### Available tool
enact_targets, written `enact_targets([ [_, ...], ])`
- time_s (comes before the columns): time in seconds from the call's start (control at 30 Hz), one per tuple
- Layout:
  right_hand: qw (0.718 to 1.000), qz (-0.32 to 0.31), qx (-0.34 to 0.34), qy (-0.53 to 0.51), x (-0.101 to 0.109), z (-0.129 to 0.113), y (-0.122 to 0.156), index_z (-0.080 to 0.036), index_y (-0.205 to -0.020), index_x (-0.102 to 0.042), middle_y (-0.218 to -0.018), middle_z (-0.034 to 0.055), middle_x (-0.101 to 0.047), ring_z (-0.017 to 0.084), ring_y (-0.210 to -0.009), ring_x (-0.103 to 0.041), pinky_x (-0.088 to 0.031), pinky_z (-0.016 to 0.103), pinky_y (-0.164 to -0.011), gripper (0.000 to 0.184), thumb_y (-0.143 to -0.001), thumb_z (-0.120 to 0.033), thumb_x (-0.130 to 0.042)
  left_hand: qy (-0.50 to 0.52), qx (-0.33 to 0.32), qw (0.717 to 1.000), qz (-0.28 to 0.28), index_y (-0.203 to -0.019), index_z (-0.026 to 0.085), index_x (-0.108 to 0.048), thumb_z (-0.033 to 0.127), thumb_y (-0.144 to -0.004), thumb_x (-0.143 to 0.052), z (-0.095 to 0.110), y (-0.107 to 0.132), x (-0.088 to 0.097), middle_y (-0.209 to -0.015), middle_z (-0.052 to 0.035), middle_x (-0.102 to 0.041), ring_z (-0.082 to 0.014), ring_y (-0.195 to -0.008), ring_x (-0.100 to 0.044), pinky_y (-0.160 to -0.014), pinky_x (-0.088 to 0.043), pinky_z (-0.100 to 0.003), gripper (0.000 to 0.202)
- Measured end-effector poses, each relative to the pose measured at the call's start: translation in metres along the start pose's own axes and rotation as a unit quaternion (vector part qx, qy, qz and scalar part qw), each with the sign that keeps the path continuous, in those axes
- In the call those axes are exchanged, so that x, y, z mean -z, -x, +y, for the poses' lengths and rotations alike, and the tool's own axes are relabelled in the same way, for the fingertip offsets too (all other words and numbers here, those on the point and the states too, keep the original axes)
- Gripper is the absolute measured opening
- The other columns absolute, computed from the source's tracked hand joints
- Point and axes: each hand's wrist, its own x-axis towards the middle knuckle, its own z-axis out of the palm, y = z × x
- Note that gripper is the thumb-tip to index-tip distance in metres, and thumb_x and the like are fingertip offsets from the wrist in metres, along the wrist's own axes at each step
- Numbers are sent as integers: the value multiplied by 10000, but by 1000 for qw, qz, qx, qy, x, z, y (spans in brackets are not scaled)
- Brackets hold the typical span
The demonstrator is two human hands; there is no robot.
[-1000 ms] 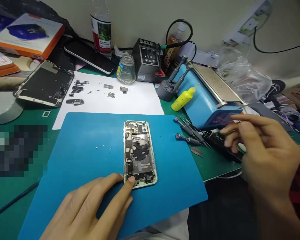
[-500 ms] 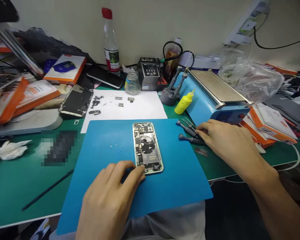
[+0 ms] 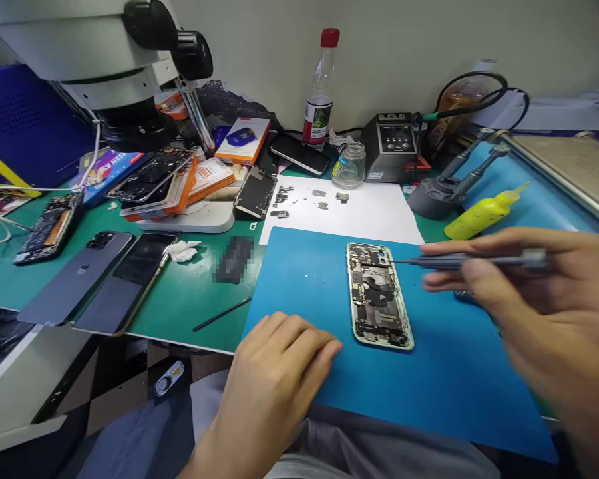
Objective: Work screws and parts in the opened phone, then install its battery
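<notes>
Now my right hand [image 3: 544,306] grips a grey screwdriver [image 3: 444,261]; my half-curled left hand [image 3: 274,376] no longer steadies the opened pale-framed phone [image 3: 379,297].

Soft light, dim floor [image 3: 117,399], right fingers [image 3: 482,274] blurred; pixelated patch [image 3: 235,259], stretched edges

Metallic-looking screwdriver [image 3: 504,260], smooth matt mat [image 3: 449,372], paper sheet [image 3: 374,213], glossy glass jar [image 3: 348,167]
</notes>
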Motion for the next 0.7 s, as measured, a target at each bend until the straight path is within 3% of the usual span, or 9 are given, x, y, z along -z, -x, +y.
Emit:
enact_targets([
  [0.13, 987, -133, -39, -87, -39, -11, 14, -294, -1252, -735, -1245, 42, -805, 195, -927, -829, -724, 265, -796, 284, -1081, -520, -713, 40, 45, 998, -1, -995, 232, -684, 233, -1191, -577, -6, 0, -3, -927, 22, -772, -180, -822, -650, -782, -482, -354, 223],
  [0.3, 970, -204, -70, -109, -50, -3, 15, -276, -1298, -760, -1302, 69, -791, 186, -946, -828, -719, 241, -817, 375, -1082, -578, -708, 52, 55, 997, -7, -1006, 225, -697, 204, -1171, -605, -7, -3, -1, -923, 22, -779, -173, -833, -661, -772, -506, -340, 191],
  [0.43, 978, -134, -86, -134, -42, -3, 15, -346, -1436, -706, -1257, 62, -800, 202, -924, -820, -727, 286, -834, 434, -1057, -550, -758, 68, 66, 995, 4, -1026, 234, -742, 153, -1131, -660, -4, -7, 6, -924, 39, -796, -151, -821, -699, -743, -528, -299, 156],
  [0.53, 967, -63, -121, -213, -36, -5, 19, -385, -1517, -621, -1117, 46, -802, 186, -792, -772, -716, 305, -757, 506, -1051, -512, -772, 121, 80, 989, 26, -1176, 240, -797, 151, -1110, -704, -1, -10, 9, -963, 40, -824, -121, -847, -745, -761, -571, -233, 144],
  [0.63, 933, -78, -181, -300, -37, -6, 25, -377, -1494, -616, -1061, 37, -780, 165, -709, -722, -690, 291, -656, 509, -1034, -507, -788, 220, 94, 970, 36, -1418, 234, -777, 161, -1073, -776, 1, -14, 7, -1097, 28, -874, -92, -880, -784, -809, -624, -157, 352],
  [0.7, 915, -97, -208, -333, -40, -7, 29, -382, -1500, -615, -1066, 22, -769, 147, -696, -716, -683, 266, -644, 581, -980, -474, -856, 284, 107, 952, 29, -1457, 230, -776, 161, -1038, -830, 4, -18, 3, -1152, 22, -890, -85, -889, -810, -838, -644, -128, 428],
])
